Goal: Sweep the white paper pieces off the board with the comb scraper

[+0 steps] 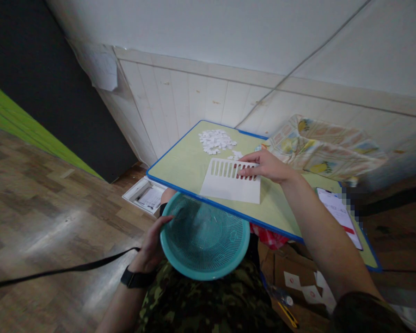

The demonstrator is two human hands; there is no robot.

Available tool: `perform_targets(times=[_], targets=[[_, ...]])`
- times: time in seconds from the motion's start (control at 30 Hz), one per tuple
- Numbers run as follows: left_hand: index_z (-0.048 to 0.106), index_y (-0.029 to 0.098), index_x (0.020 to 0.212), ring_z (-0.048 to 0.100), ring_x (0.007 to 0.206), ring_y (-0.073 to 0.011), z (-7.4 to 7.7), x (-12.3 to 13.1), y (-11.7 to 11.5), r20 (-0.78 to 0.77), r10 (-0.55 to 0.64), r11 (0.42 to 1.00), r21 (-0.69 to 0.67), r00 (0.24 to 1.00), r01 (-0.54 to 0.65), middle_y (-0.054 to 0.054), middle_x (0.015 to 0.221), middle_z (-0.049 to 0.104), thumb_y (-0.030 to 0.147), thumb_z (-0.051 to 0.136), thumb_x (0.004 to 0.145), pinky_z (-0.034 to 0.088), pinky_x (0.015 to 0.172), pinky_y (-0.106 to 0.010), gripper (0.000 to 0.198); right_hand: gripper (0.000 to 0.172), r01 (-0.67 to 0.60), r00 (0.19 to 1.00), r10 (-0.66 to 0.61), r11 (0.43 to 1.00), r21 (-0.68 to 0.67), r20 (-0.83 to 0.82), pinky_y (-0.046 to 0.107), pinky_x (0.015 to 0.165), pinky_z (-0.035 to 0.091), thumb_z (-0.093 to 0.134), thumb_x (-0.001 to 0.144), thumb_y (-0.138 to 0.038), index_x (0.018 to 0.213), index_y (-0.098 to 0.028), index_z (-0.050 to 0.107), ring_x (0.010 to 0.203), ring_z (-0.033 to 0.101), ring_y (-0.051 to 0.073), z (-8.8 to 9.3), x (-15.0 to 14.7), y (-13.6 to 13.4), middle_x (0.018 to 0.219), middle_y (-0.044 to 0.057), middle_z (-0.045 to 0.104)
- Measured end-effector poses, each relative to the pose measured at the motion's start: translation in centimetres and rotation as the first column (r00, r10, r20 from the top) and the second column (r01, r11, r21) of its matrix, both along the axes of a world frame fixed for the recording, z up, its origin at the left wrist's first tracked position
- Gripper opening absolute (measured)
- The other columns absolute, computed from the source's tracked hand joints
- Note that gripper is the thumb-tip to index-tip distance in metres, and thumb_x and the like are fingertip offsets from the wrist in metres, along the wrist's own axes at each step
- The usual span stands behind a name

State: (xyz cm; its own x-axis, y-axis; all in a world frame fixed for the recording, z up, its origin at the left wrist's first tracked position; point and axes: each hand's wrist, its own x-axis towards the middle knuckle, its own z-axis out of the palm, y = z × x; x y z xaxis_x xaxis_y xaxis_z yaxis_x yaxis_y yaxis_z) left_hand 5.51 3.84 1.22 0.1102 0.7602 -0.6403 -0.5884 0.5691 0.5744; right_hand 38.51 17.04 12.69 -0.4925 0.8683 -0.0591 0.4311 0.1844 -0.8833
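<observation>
Basket, one, turquoise, perforated (204, 274), below the near edge of the surface (175, 164); left hand (154, 238) closed on its left rim, thumb inside. Card, one, white, slotted (230, 190), lying on the surface near its front edge; right hand (270, 166) half curled at the slotted end, thumb over the slots, firmness of grip not discernible. Paper pieces, white, heaped (215, 141), beyond the card. Cloth, patterned (314, 155), at right rear. Phone, lit (339, 215), far right.

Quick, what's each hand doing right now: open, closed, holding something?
Left hand: closed, holding the teal colander.
Right hand: fingers on the slotted white card; grip cannot be told.
</observation>
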Motion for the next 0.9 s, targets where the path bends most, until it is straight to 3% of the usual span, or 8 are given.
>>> perform_targets(times=[0.3, 0.9], targets=[[0.074, 0.009, 0.071, 0.066, 0.048, -0.0191, 0.2, 0.1, 0.0, -0.017, 0.005, 1.000, -0.004, 1.000, -0.005, -0.009, 0.058, 0.074, 0.019, 0.058, 0.083, 0.058, 0.054, -0.030, 0.023, 0.046, -0.019, 1.000, 0.018, 0.998, -0.067, -0.014, 0.026, 0.061, 0.055, 0.081, 0.062, -0.043, 0.099, -0.018, 0.074, 0.072, 0.070, 0.019, 0.4, 0.0, -0.2, 0.087, 0.006, 0.076], [0.074, 0.009, 0.080, 0.070, 0.054, -0.0211, 0.0, -0.1, -0.1, 0.029, -0.005, 1.000, 0.023, 1.000, 0.005, -0.010, 0.067, 0.077, 0.018, 0.063, 0.079, 0.059, 0.057, -0.030, 0.014, 0.040, -0.032, 0.999, 0.032, 0.998, -0.056, 0.008, 0.027, 0.059, 0.053, 0.080, 0.063, -0.044, 0.094, -0.019, 0.076, 0.068, 0.069, 0.019, 1.1, 0.0, -0.6, 0.084, 0.005, 0.076]])
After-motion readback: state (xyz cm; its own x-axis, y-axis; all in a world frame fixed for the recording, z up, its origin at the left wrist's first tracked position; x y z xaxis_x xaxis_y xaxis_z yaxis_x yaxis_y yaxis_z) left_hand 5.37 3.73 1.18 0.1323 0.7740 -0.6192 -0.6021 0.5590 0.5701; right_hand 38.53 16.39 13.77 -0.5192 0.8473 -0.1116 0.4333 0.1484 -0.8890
